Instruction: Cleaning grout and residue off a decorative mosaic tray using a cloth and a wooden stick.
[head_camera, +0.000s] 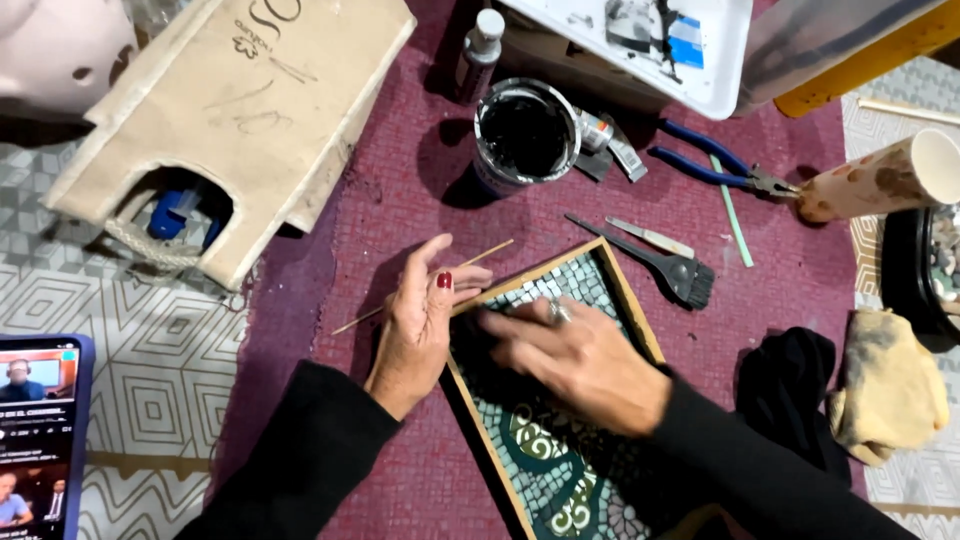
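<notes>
A wooden-framed mosaic tray (628, 300) with pale green and white tiles lies on a maroon mat (400, 180). My left hand (418, 325) rests at the tray's left edge and holds a thin wooden stick (485, 253) that points up and right. My right hand (580, 360), with a ring on one finger, lies flat on the tile surface, fingers pointing left, blurred as if moving. Dark smears cover the tiles beneath it.
An open can of black paste (525, 135) stands behind the tray, with a small bottle (482, 45), blue pliers (715, 165), a black brush (670, 265) and a metal tool (650, 237). A beige box (240, 110) lies left, a phone (38, 435) at lower left, cloths (885, 385) right.
</notes>
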